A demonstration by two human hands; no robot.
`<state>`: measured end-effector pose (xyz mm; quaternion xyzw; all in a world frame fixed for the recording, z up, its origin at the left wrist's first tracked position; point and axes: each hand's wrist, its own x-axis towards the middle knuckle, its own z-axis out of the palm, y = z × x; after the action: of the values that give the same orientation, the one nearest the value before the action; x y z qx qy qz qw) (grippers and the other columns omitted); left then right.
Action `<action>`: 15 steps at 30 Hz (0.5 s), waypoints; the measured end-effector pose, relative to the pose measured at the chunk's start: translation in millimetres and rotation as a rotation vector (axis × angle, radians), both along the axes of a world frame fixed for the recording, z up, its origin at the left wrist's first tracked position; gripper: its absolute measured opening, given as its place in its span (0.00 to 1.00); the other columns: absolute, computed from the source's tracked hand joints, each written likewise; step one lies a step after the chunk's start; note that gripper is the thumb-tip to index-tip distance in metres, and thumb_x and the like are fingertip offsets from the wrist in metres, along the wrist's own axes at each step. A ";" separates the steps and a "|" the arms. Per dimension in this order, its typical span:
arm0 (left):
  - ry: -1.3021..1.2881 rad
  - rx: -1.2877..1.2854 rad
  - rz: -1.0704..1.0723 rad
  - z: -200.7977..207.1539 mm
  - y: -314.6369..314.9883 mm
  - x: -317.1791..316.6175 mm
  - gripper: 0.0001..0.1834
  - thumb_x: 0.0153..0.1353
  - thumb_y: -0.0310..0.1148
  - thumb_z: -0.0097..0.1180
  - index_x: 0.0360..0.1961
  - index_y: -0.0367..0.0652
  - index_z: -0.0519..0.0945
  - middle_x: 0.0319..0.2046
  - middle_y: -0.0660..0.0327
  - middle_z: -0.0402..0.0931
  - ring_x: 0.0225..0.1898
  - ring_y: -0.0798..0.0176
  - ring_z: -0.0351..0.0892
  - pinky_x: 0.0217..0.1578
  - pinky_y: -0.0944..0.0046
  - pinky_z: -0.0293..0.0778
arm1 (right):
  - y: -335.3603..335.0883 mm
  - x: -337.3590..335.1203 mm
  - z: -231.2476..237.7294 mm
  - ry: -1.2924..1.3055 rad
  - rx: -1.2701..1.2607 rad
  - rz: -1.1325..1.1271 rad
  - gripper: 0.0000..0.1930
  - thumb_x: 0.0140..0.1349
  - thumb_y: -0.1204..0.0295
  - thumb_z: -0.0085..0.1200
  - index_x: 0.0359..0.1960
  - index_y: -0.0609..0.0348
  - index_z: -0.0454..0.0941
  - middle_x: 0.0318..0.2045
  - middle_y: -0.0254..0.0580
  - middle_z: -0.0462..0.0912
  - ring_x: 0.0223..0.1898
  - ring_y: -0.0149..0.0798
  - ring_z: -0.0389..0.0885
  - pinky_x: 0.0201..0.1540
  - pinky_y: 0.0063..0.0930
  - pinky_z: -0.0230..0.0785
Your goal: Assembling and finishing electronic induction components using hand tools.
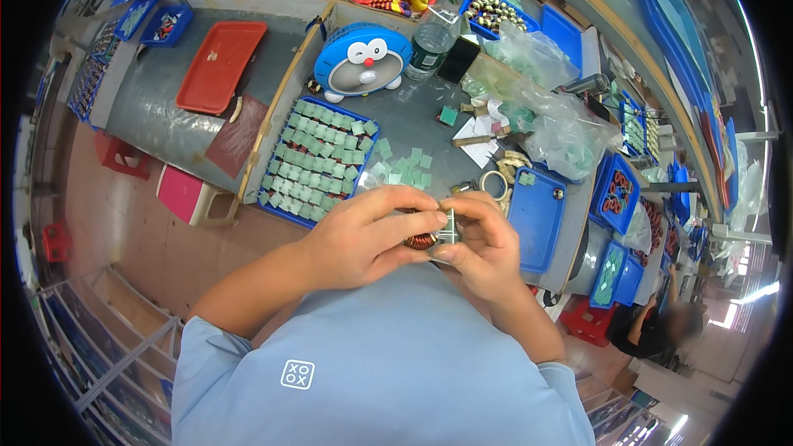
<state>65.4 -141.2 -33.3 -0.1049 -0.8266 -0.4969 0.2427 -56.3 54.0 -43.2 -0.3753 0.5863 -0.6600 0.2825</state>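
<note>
Both hands meet in front of my chest, at the bench's near edge. My left hand [363, 235] is closed on a ring-shaped coil [420, 241] wound with copper-coloured wire, partly hidden by the fingers. From the other side my right hand [489, 244] pinches a small pale square plate [451, 225], held edge-on against the coil. Thin pin-like lines show between plate and coil. Left of the hands lies a blue tray [285, 215] filled with rows of pale green square pieces. Loose green squares [405, 169] are scattered just beyond my hands.
A blue tray [533, 231] with few pieces sits at right, beside a tape roll [494, 186]. Farther back stand a blue cartoon-face device [362, 62], a water bottle [432, 48] and plastic bags [570, 140]. A wooden divider [285, 91] borders the left. Another person [652, 326] is at far right.
</note>
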 end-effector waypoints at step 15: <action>-0.026 -0.030 -0.109 2.0 -7.2 6.2 0.26 0.51 0.29 0.74 0.54 0.40 0.82 0.51 0.53 0.80 0.46 0.52 0.84 0.43 0.58 0.82 | 10.6 13.3 0.5 0.407 0.085 -0.102 0.30 0.55 0.65 0.75 0.57 0.67 0.80 0.45 0.48 0.80 0.44 0.39 0.80 0.46 0.30 0.73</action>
<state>71.6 -148.4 -31.3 -0.1471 -0.8299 -0.4984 0.2030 -43.0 64.6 -42.8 -0.4584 0.6769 -0.5586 0.1401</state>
